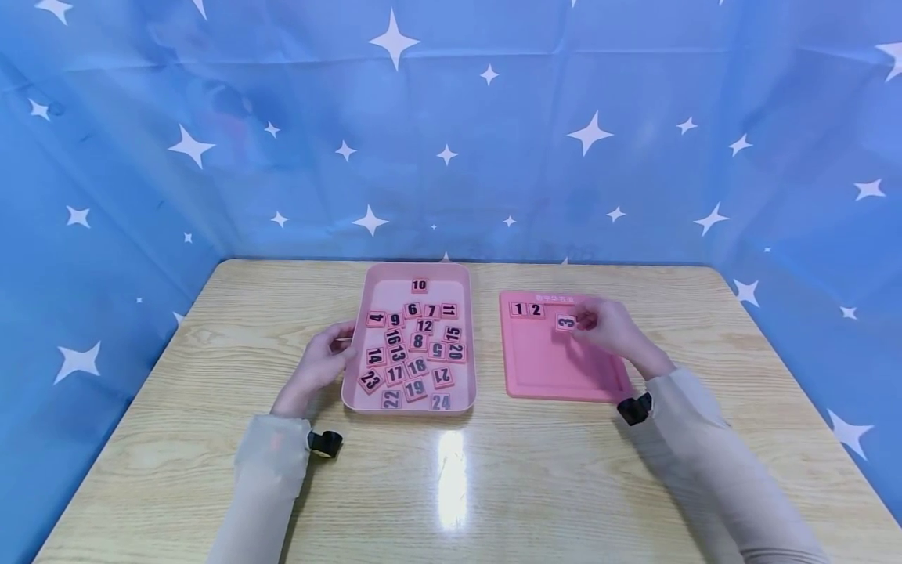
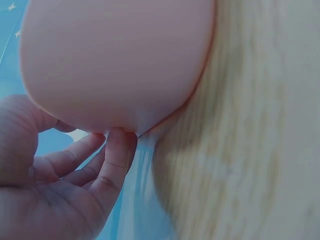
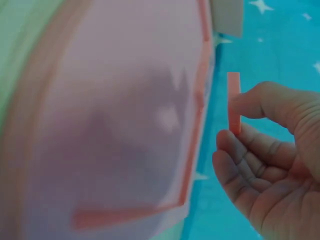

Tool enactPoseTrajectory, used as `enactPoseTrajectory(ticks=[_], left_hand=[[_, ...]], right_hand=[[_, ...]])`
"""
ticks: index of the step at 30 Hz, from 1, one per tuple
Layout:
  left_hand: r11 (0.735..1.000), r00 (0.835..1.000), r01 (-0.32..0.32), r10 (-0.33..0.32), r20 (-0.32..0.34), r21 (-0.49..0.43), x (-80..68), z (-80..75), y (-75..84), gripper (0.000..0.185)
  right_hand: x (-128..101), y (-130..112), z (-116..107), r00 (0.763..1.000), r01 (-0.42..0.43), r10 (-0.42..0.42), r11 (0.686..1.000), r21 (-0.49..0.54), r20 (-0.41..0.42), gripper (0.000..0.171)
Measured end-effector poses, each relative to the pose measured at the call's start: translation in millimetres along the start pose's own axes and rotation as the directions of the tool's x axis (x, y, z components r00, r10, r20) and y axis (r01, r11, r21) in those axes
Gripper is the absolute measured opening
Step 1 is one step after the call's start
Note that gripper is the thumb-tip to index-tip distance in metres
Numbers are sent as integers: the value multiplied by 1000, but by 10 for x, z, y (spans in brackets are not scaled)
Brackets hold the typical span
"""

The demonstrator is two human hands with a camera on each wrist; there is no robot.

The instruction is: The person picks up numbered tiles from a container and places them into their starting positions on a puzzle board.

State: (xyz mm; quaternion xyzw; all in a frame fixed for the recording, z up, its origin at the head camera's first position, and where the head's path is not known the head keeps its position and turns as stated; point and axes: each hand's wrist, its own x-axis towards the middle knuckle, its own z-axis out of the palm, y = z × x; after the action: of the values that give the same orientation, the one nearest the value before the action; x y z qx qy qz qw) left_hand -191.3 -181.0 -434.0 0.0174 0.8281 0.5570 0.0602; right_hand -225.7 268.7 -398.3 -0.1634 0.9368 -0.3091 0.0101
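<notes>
A pink tray point(image 1: 359, 368) in the middle of the wooden table holds several loose pink number tiles point(image 1: 416, 345). To its right lies a flat pink board point(image 1: 550, 368) with tiles 1 and 2 point(image 1: 527, 309) set in its top-left corner. My right hand point(image 1: 606, 329) pinches tile 3 point(image 1: 566, 322) just above the board, right of tile 2; the right wrist view shows that tile 3 point(image 3: 233, 107) edge-on between thumb and fingers. My left hand point(image 1: 320, 364) rests at the tray's left rim, its fingertips point(image 2: 117, 145) touching the tray wall point(image 2: 115, 65).
The wooden table point(image 1: 211, 337) stretches to the left, right and front of the two pink pieces. A blue cloth with white stars point(image 1: 451, 133) walls in the table at the back and both sides.
</notes>
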Motion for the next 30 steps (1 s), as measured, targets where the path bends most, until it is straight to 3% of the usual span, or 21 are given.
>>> enactPoseTrajectory(ticks=[8,18,25,30], left_hand=[[1000,1000,-7,7,5,14,-11,-16,-2,46],[1000,1000,-10,10,7,8,-5,-13,12,46],[1000,1000,-18,18,5,7,17,-8,-20,46],[1000,1000,-21,21,8,2,-4,-10,10,47]], right_hand=[[-18,157,74,997,-71,71,997,-39,10,22],[87,126,85,990,-134,137,983,-126,17,10],[179,114,93,979,-184,192,977,-103,74,53],[228,152,95,983,-165,175,975,-151,57,33]])
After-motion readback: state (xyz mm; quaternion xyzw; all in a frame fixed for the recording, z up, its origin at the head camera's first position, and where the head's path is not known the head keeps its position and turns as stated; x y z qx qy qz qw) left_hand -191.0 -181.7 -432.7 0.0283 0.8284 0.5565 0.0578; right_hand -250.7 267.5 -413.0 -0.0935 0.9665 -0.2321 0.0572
